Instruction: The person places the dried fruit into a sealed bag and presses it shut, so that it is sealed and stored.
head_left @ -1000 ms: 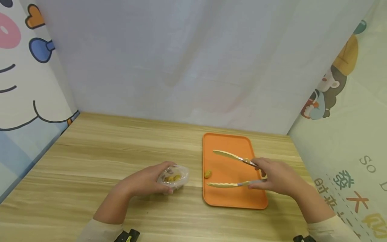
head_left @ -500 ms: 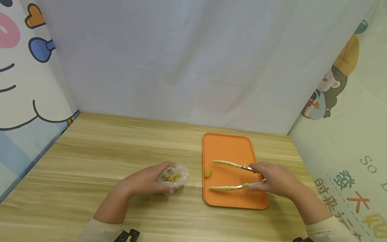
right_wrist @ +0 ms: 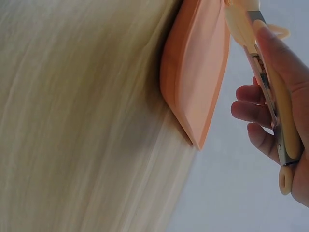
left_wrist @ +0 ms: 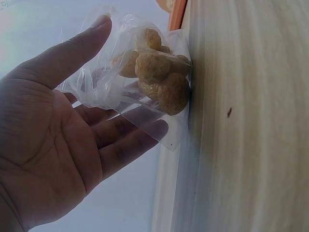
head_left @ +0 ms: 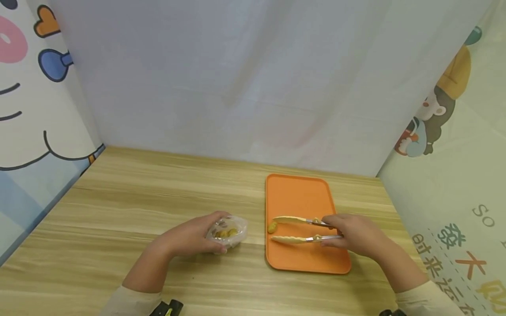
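Observation:
My left hand (head_left: 193, 235) holds a clear plastic bag (left_wrist: 101, 77) upright on the table, its mouth spread between thumb and fingers. Several round brown-yellow balls (left_wrist: 154, 67) sit inside the bag. My right hand (head_left: 352, 232) grips a pair of cream-tipped metal tongs (head_left: 292, 219) over the orange tray (head_left: 304, 193). The two tong arms stand apart, their tips pointing left. One small yellowish ball (head_left: 272, 227) lies at the tray's left edge, right by the tips. In the right wrist view, the tongs' handle (right_wrist: 285, 125) lies across the palm.
The wooden table (head_left: 158, 188) stretches left of the bag and in front of the tray. A pale curtain (head_left: 237, 87) hangs along the back edge. Printed sheets with cartoon figures (head_left: 427, 114) flank both sides.
My right hand has come down and slightly left with the tongs. Their arms have drawn closer together, and the tips now flank the ball on the tray. My left hand and bag stay put.

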`<state>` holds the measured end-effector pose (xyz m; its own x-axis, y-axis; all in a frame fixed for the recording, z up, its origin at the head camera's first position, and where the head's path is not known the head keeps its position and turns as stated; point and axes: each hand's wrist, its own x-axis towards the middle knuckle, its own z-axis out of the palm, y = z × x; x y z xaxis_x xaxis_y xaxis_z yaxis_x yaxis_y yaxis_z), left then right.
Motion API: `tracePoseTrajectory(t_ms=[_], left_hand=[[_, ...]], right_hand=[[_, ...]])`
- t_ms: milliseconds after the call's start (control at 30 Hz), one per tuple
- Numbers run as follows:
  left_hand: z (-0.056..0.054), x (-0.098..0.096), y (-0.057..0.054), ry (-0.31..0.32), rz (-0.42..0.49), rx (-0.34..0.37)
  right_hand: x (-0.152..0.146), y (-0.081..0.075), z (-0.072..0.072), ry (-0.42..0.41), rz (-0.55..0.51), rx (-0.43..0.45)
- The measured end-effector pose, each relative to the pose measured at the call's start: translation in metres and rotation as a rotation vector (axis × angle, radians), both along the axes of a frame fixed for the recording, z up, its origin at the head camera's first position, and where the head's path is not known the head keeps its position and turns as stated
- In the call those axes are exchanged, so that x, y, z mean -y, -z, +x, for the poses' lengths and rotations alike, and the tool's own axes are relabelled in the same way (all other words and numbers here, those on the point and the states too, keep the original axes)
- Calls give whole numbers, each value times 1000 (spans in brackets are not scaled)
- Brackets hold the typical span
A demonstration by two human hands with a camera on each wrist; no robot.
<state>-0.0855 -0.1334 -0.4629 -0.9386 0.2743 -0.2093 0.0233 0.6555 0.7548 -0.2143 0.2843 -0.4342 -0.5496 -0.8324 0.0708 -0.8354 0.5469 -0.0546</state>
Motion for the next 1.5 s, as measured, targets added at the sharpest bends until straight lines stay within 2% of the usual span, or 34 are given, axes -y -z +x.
tracePoseTrajectory(t_ms=[467, 900, 1200, 1500], left_hand=[[0, 1, 0, 3, 17, 5], [0, 0, -1, -1, 0, 1], [1, 0, -1, 2, 6, 5], [1, 1, -1, 6, 12, 6]], right_hand=[[1, 1, 1, -26, -4, -4], [-4, -4, 2, -53, -83, -81], [1, -17, 5, -73, -127, -100], [16, -30, 9, -156, -222, -107]])
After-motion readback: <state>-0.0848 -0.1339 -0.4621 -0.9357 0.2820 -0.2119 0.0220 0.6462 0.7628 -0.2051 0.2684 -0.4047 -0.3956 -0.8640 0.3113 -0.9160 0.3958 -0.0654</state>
